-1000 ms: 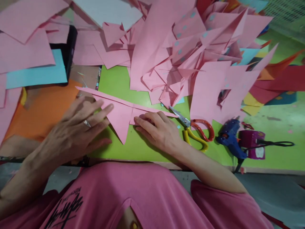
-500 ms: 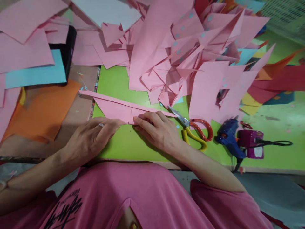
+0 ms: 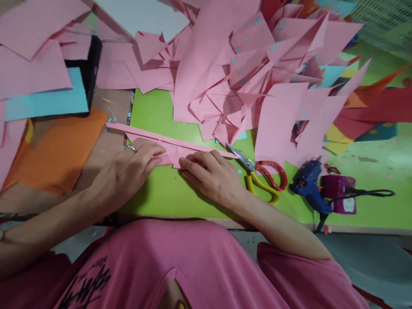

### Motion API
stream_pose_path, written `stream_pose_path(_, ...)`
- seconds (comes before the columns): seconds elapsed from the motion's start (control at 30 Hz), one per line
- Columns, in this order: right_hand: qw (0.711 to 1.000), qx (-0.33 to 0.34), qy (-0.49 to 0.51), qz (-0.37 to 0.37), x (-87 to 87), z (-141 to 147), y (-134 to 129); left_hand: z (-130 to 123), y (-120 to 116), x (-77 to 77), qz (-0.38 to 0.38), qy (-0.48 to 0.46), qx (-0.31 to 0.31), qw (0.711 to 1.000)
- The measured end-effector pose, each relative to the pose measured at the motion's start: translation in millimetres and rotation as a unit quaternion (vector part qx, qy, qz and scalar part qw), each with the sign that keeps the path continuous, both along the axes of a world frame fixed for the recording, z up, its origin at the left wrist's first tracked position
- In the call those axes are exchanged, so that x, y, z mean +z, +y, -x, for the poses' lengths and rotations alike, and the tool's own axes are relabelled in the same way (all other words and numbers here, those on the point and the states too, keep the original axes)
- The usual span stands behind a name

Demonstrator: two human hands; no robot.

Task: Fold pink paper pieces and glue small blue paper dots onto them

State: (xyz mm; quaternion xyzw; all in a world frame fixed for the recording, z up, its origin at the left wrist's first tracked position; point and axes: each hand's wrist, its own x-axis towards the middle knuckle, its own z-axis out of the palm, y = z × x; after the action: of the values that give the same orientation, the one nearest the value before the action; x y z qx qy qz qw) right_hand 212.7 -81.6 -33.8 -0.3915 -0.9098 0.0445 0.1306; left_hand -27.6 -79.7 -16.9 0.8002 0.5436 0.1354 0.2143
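Head view, pink paper: the folded pink paper (image 3: 182,152) lies on the green table (image 3: 154,107), in front of the person, with a narrow folded strip along its far edge, slanting from far left to nearer right.
Left hand: the left hand (image 3: 128,167) has its fingers bunched over the left part of the pink paper, touching it; whether they pinch or only press, I cannot tell.
Right hand: the right hand (image 3: 220,176) lies low with curled fingers on the near edge, right of the middle; a pinch there cannot be made out either.
Handling: probably very light, thin and a little stiff, easy to crease or tear, and apt to slide on the smooth table.
Hold: best, I judge, flat fingers on the right part and a light pinch at the left flap's edge, sparing the narrow ends.
Scissors: the scissors (image 3: 251,166) lie just right, blades meeting the strip's right end.
Right side: a blue glue gun (image 3: 307,182) sits beside a purple box (image 3: 339,193).
Far side: heaped pink sheets (image 3: 206,51).
Left side: an orange sheet (image 3: 67,150).
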Motion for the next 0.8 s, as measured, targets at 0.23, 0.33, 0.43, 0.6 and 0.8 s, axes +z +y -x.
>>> stream_pose_path(0.23, 1.000, -0.002, -0.009, 0.013, -0.3, 0.0, 0.4, -4.5, 2.0, -5.5, -0.070, 0.042, -0.041, 0.996)
stream_pose_path(0.33, 1.000, -0.001, -0.002, 0.008, 0.1, -0.1, 0.1, -2.0, 2.3, -6.3, -0.111, 0.063, -0.088, 0.988)
stream_pose_path(0.43, 1.000, 0.001, 0.002, 0.007, 0.3, -0.5, -0.3, -0.6, 3.0, -6.3, -0.113, 0.086, -0.108, 0.984)
stream_pose_path(0.6, 1.000, -0.002, -0.002, 0.014, -0.6, -0.9, 0.0, 1.0, 4.3, -6.8, -0.116, 0.106, -0.142, 0.977)
stream_pose_path(0.8, 1.000, -0.003, -0.005, 0.021, 0.0, -0.9, 0.5, 4.2, 2.4, -7.7, -0.163, 0.117, -0.146, 0.969)
